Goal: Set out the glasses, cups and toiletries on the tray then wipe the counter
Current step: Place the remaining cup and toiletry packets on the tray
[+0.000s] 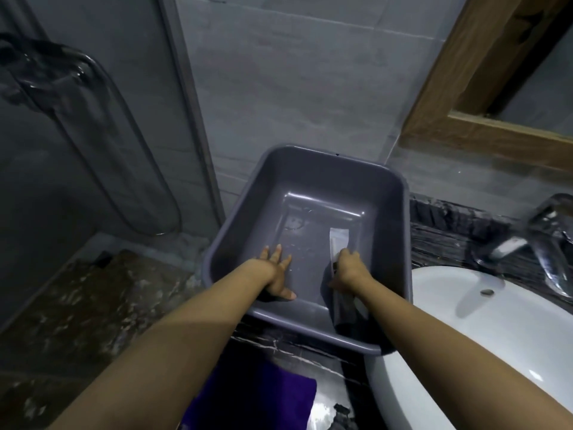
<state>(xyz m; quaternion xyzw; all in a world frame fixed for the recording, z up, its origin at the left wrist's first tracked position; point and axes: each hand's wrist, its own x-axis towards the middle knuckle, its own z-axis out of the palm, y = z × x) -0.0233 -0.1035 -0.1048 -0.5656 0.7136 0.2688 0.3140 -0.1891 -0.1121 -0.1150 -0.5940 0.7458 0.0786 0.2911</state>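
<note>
A deep grey plastic tray [313,162] stands on the dark marble counter [446,231] against the tiled wall. My left hand [276,274] rests open inside it, fingers spread on the tray's floor near the left wall. My right hand [348,271] is inside the tray at the right, closed on a flat toiletry packet [339,240] with a white top and a dark lower part. The packet's lower end sticks out below my hand toward the tray's near wall. No glasses or cups are in view.
A white sink basin [465,336] lies right of the tray, with a chrome tap [548,243] behind it. A purple cloth [257,395] lies on the counter's near edge. A wood-framed mirror [465,125] hangs upper right. A glass shower door with a handle [93,119] stands left.
</note>
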